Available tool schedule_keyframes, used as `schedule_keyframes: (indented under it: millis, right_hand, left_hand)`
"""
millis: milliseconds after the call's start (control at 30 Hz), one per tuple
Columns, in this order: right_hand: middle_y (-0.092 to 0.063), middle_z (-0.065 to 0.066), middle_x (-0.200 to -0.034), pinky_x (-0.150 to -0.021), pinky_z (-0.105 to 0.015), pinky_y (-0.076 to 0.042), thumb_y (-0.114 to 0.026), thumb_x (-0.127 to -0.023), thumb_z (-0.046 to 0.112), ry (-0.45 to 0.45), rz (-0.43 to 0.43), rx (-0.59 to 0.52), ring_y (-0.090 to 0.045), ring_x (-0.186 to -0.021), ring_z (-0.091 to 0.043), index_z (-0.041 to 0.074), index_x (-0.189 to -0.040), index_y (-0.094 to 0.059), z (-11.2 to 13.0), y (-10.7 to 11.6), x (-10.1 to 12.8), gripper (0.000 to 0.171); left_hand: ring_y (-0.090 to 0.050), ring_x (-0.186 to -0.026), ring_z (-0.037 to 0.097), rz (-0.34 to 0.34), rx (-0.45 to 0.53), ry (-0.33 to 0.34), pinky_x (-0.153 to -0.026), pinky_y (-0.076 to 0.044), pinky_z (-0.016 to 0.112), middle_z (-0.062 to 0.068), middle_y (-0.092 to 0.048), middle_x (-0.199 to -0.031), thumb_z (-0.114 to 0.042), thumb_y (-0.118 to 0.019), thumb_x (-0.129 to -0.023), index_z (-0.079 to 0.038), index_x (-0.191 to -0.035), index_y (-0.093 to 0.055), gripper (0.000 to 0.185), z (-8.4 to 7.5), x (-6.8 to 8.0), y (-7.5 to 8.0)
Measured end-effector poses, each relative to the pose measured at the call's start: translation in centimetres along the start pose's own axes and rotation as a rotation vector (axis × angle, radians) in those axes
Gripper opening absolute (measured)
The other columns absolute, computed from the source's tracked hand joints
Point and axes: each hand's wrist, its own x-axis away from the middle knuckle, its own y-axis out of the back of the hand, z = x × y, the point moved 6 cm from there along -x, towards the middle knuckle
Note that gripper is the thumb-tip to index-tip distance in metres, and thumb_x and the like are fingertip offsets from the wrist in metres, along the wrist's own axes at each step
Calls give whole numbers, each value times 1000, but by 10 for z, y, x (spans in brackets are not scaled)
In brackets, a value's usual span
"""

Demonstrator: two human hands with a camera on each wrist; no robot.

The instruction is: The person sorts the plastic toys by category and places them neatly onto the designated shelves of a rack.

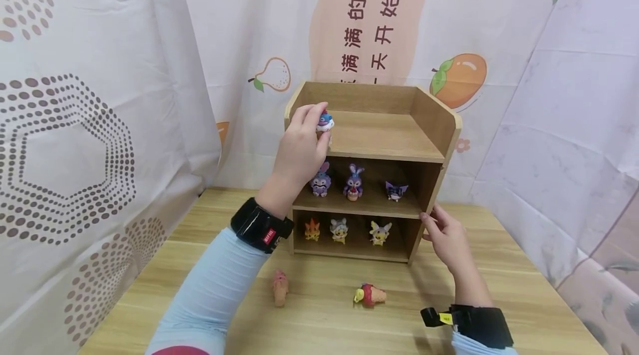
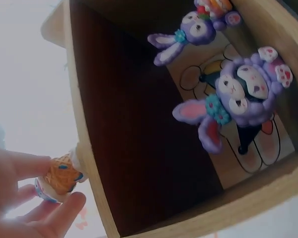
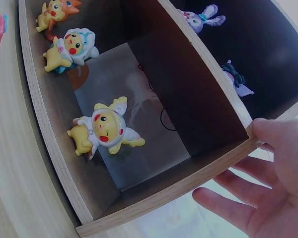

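Note:
At the upper left of the wooden shelf unit (image 1: 371, 152), my left hand (image 1: 301, 141) pinches an ice-cream-cone figurine (image 1: 325, 123) with a blue and white top. The left wrist view shows its waffle cone (image 2: 62, 174) between thumb and fingers, close to the unit's wooden edge. My right hand (image 1: 446, 236) is at the unit's right side. Its thumb touches the front edge near the middle board, and its fingers (image 3: 226, 204) extend along the outside of the side panel. Two purple bunny figurines (image 1: 354, 182) and a dark-and-purple figurine (image 1: 396, 191) stand on the middle shelf.
Several small figurines, including a yellow one with white ears (image 1: 379, 233), stand on the bottom shelf. On the wooden table (image 1: 319, 333) in front lie a pink cone figurine (image 1: 280, 288) and a red-topped cone figurine (image 1: 370, 294). A printed curtain (image 1: 269, 22) hangs behind.

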Motion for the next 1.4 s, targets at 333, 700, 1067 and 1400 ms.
schedule_keyframes:
  millis: [333, 700, 1067, 1400]
  right_hand:
    - [-57, -32, -136, -68, -25, -59, -54, -108, 24, -3, 8, -14, -61, -117, -41, 4, -153, -45, 0, -1, 1, 50]
    - [-56, -31, -136, -69, -26, -59, -53, -108, 23, -2, 7, -13, -60, -118, -41, 4, -153, -44, 2, 0, 0, 50]
    - [-56, -33, -136, -70, -26, -59, -52, -108, 19, -12, 6, -1, -58, -118, -42, 2, -152, -44, -2, -1, -1, 48]
    - [-58, -29, -136, -71, -29, -60, -53, -107, 31, -12, 8, 1, -60, -118, -39, 6, -153, -45, -3, -1, -1, 53]
  left_hand:
    - [-68, -104, 31, 112, -134, 41, -90, -56, 41, 20, -54, -134, -11, -67, -98, 0, -141, -52, 47, 4, -12, -10]
    - [-68, -103, 32, 157, -210, 83, -89, -57, 39, 21, -52, -135, -10, -65, -99, 2, -145, -45, 52, 10, -22, -20]
    - [-66, -109, 33, 157, -178, 175, -93, -55, 38, 22, -53, -135, -11, -62, -100, 4, -149, -41, 55, 22, -24, -28]
    - [-66, -112, 32, 141, -179, 233, -93, -55, 38, 20, -50, -136, -14, -65, -100, 3, -147, -43, 55, 23, -24, -33]
